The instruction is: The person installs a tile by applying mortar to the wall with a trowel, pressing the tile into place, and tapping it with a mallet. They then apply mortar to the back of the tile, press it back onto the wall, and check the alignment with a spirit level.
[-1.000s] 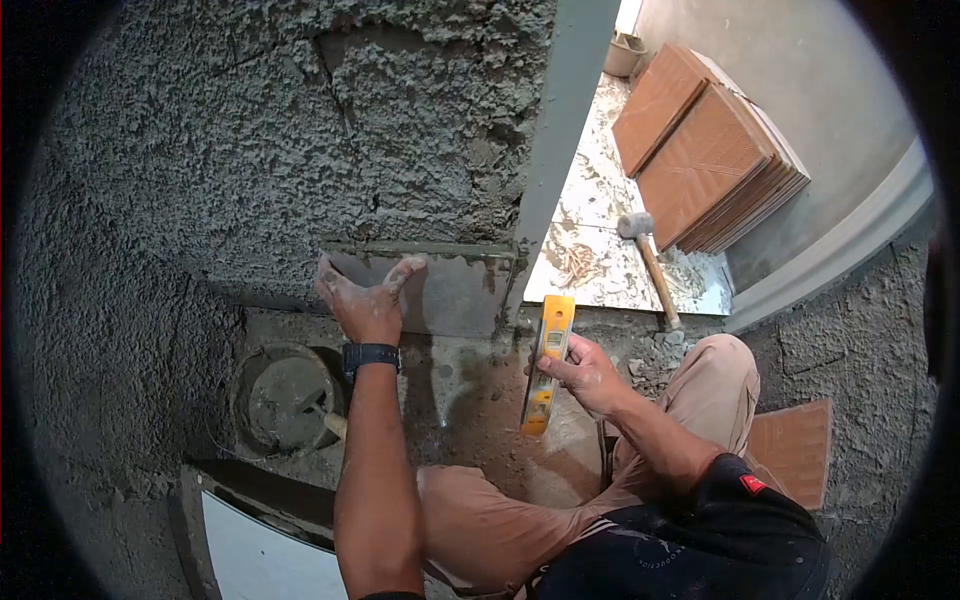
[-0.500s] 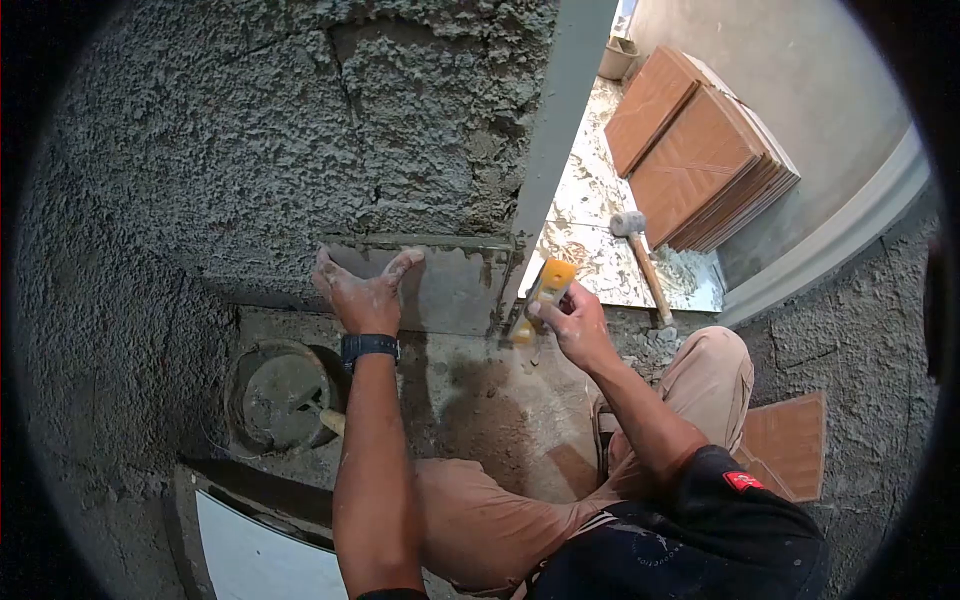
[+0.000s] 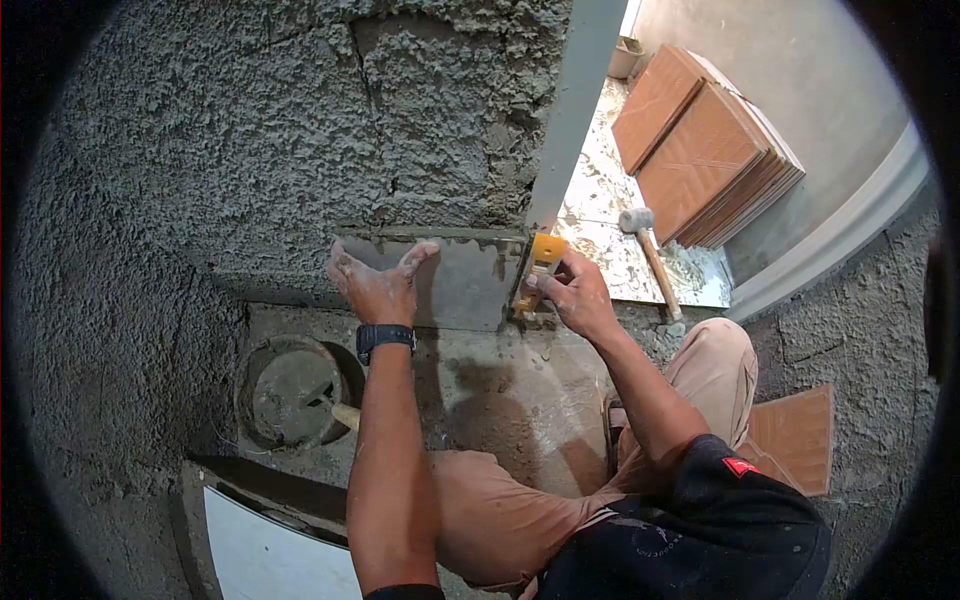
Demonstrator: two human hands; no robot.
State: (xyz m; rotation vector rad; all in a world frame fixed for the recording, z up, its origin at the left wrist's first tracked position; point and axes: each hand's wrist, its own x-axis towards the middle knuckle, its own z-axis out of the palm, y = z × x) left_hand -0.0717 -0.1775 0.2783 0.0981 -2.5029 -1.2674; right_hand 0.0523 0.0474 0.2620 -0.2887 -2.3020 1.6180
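Note:
A grey tile (image 3: 465, 285) stands against the foot of the rough wall, with mortar smeared near its right end. My left hand (image 3: 385, 293) lies over the left part of this tile, fingers and thumb spread toward its top edge. In my right hand (image 3: 580, 297) is a short yellow spirit level (image 3: 546, 250), pinched between thumb and fingers. The level is held lengthwise at the tile's right end, beside the door frame (image 3: 566, 125).
A mortar bucket (image 3: 243, 400) with a trowel (image 3: 343, 413) in it stands left of my forearm. Beyond the doorway are a rubber mallet (image 3: 652, 265) and stacked brown tiles (image 3: 700, 155). A white panel (image 3: 265, 550) lies lower left; another brown tile (image 3: 795, 440) leans right.
My right hand has brought the level up to the right end of the grey tile and turned it more upright. My left hand stays on the tile; the view has shifted slightly.

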